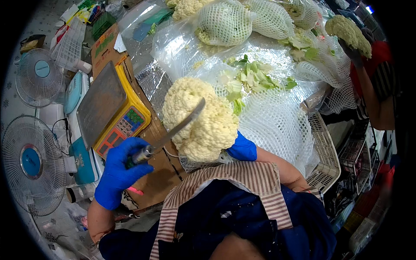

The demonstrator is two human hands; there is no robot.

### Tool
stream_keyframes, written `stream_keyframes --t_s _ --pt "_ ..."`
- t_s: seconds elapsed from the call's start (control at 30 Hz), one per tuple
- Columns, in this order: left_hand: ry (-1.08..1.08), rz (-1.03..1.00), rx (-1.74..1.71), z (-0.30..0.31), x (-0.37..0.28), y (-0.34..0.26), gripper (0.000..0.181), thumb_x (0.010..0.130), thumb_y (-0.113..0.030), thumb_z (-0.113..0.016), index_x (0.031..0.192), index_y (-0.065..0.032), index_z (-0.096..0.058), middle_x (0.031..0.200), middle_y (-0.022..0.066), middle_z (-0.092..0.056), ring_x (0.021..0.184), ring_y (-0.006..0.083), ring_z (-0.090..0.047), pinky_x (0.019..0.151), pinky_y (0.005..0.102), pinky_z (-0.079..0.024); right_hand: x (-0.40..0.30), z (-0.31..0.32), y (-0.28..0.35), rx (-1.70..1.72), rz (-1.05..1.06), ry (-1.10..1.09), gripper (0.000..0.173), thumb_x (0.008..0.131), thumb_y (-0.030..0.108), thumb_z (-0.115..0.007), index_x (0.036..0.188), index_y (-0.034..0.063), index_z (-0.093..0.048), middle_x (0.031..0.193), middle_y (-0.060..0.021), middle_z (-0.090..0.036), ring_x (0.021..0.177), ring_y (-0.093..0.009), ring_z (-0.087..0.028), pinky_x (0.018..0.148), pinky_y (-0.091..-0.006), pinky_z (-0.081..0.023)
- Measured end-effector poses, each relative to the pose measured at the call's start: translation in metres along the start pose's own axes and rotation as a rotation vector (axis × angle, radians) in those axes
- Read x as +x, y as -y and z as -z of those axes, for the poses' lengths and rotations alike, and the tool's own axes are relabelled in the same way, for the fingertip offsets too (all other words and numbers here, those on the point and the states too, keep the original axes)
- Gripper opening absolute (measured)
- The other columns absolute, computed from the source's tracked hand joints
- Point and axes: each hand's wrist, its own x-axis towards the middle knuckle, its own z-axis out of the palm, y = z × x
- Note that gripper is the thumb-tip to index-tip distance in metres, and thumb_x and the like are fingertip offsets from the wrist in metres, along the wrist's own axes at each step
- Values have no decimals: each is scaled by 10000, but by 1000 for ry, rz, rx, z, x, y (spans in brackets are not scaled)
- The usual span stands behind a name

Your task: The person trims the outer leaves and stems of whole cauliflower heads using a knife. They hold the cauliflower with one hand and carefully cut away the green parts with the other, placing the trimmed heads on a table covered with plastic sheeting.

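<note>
My left hand, in a blue glove, is closed around the handle of a knife. Its curved blade slants up and to the right across the front of a large cream cauliflower head; whether steel and curds touch, I cannot tell. At the lower right of that head, my gloved right hand supports it, with the fingers hidden behind the curds. White foam netting spreads beyond the right hand. Trimmed green leaves and stalk pieces lie past the cauliflower on clear plastic sheeting.
A yellow digital scale rests on cardboard at the left, near two fans. Net-wrapped cauliflowers sit at the back. A plastic basket stands at the right. Farther off, a co-worker's gloved hands hold another cauliflower.
</note>
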Motion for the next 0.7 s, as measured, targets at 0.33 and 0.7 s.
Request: stream_keyframes --t_s 0.33,0.7 --pt "-72 -136 155 7 1 9 313 723 -19 -633 1029 -11 -569 889 57 -596 752 109 -550 685 241 -450 -3 -17 9 -372 50 -102 585 837 95 -589 1328 -12 -291 1236 -127 -481 1039 -183 -541 864 -299 -462" --pt "-112 -366 409 32 -5 -11 326 706 -24 -612 1030 -11 -576 864 98 -592 769 176 -567 691 268 -440 3 -20 15 -278 -109 -180 625 846 107 -567 1356 -28 -233 1166 -141 -519 964 -163 -566 781 -272 -491"
